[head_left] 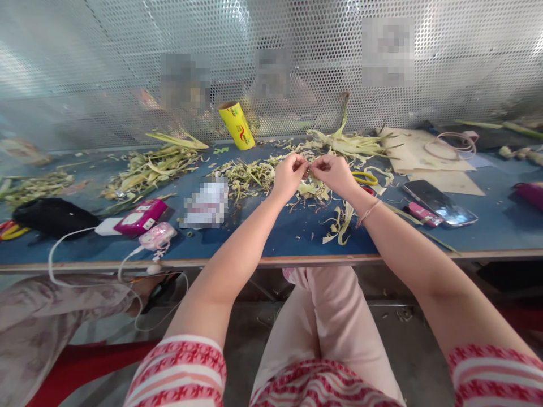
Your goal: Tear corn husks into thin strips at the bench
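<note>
Over the blue table (280,240), my left hand (292,174) and my right hand (333,174) meet almost fingertip to fingertip. Both are closed in a pinch, and whatever sits between the fingers is too small and hidden to name. Beneath and around them lies a heap of pale green plant peelings (250,176). Behind my right hand spreads a bundle of peeled leafy strips (348,142) with one stalk standing up. A yellow looped handle (365,178) shows beside my right wrist, partly covered by it. Curled strips (341,226) lie nearer the table's front.
A yellow tube (236,125) leans by the perforated metal screen (305,34). At left are another plant pile (159,167), a black pouch (55,217), a magenta box (142,216) and white cables. A phone (439,202) and cardboard (418,150) lie right. Another person's leg (63,316) is at left.
</note>
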Action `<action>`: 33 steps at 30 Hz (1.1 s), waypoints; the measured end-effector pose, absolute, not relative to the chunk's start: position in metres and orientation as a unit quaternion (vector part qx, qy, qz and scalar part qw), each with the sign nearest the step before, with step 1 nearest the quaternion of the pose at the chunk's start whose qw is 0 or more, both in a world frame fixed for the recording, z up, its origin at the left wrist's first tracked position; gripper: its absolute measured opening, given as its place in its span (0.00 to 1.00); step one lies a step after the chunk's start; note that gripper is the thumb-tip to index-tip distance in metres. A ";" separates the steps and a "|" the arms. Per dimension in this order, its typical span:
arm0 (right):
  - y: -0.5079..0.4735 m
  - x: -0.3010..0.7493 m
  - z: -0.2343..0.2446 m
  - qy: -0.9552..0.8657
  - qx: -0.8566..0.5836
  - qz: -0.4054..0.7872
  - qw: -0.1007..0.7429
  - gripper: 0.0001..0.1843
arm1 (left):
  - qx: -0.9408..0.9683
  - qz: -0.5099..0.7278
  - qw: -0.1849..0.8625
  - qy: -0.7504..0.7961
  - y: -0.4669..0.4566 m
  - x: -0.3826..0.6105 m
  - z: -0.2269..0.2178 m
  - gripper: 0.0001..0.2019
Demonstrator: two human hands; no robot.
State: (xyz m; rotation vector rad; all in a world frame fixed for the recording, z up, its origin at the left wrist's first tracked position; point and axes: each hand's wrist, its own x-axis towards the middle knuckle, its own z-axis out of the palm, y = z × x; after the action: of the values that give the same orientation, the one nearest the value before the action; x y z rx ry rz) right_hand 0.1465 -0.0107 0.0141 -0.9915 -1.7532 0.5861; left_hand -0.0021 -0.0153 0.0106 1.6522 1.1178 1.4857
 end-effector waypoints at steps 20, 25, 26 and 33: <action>-0.014 0.151 0.015 -0.784 -0.370 0.070 0.493 0.08 | 0.461 0.585 0.549 0.380 -0.020 -0.002 0.018 0.05; -0.016 0.153 0.019 -0.788 -0.357 0.110 0.490 0.09 | 0.447 0.585 0.565 0.373 -0.016 -0.004 0.016 0.04; -0.017 0.153 0.020 -0.786 -0.354 0.120 0.493 0.09 | 0.445 0.586 0.567 0.370 -0.015 -0.005 0.016 0.04; -0.011 0.151 0.019 -0.673 -0.343 0.376 0.537 0.10 | 0.431 0.585 0.578 0.372 -0.014 -0.008 0.018 0.05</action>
State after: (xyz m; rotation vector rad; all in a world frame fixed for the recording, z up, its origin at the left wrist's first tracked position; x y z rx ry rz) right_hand 0.1509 -0.0113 0.0190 -0.8169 -1.6018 0.8950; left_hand -0.0079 -0.0139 0.0182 1.0084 0.8691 1.3676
